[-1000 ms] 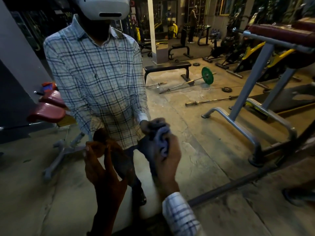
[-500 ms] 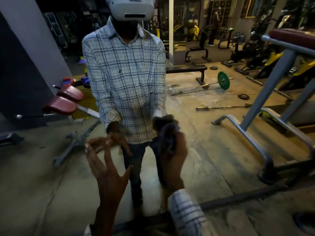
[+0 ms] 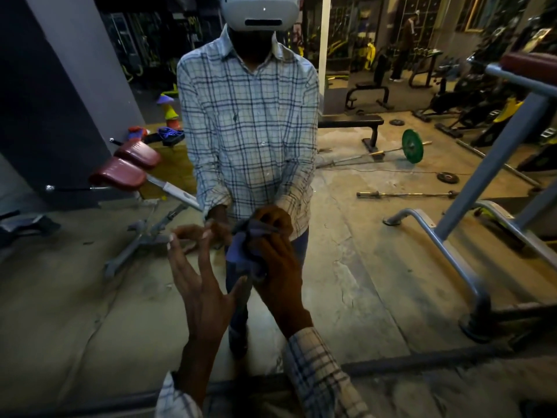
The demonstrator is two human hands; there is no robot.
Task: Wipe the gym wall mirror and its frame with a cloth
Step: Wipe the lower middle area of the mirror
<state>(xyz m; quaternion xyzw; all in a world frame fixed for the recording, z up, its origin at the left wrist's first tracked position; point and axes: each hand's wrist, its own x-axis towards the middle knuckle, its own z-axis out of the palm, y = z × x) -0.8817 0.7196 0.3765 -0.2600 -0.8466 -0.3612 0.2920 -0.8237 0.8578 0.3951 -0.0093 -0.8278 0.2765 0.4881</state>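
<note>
The wall mirror [image 3: 367, 267] fills most of the view and reflects me in a checked shirt. Its dark bottom frame [image 3: 422, 362] runs across the lower part of the picture. My right hand [image 3: 280, 276] is shut on a crumpled bluish cloth [image 3: 241, 251] and presses it against the glass at about waist height of the reflection. My left hand [image 3: 199, 285] is held up just left of the cloth, fingers spread, holding nothing. Whether its fingertips touch the glass I cannot tell.
All the gym gear shows as reflections: a grey steel machine frame [image 3: 470, 267] at right, a barbell with a green plate [image 3: 412, 145], a loose bar [image 3: 404, 194], a black flat bench [image 3: 349, 121], and red-padded equipment [image 3: 120, 173] at left. Another person [image 3: 404, 40] stands far back.
The view has tilted upward, showing more of the reflection. My right hand with the cloth has moved up the glass. My left hand has opened wider and come closer to the cloth.
</note>
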